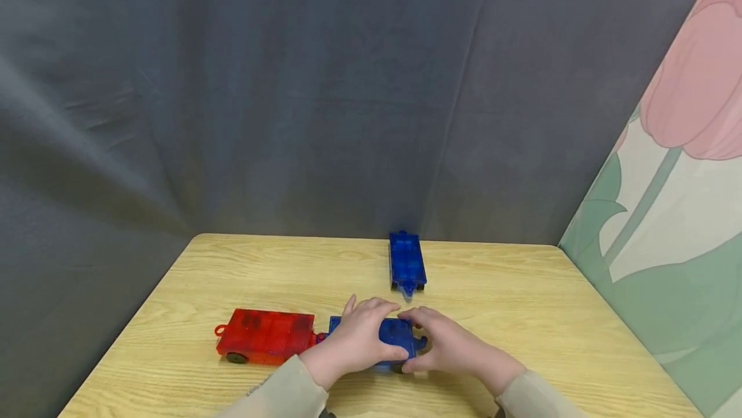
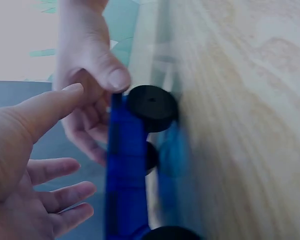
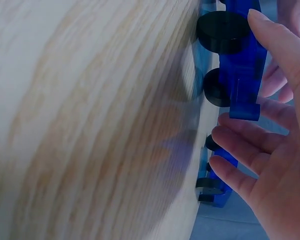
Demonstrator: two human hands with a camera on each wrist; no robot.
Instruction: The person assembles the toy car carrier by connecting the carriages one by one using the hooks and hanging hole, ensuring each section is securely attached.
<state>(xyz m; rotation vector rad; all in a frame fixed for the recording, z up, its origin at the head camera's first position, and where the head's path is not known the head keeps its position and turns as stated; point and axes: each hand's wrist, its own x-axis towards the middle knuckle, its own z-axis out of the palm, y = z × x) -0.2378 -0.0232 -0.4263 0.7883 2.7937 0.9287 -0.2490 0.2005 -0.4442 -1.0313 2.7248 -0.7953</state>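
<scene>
A blue see-through toy car base [image 1: 397, 333] with black wheels stands on the table, its hook pointing right. My right hand [image 1: 449, 344] grips its right end, the thumb at the near side and the fingers round the far side. Over the left part of the same base is my left hand [image 1: 362, 337], fingers spread and held apart from it in the left wrist view. To the left stands a red toy car base [image 1: 269, 335] with a ring on its left end. Its right end meets the blue base's left end; my left hand partly hides the blue end.
Another blue toy car base [image 1: 408, 260] stands farther back, near the table's rear edge. Dark grey cloth [image 1: 324, 96] hangs behind the wooden table [image 1: 522, 315]. At the right is a wall with a tulip pattern [image 1: 690, 96].
</scene>
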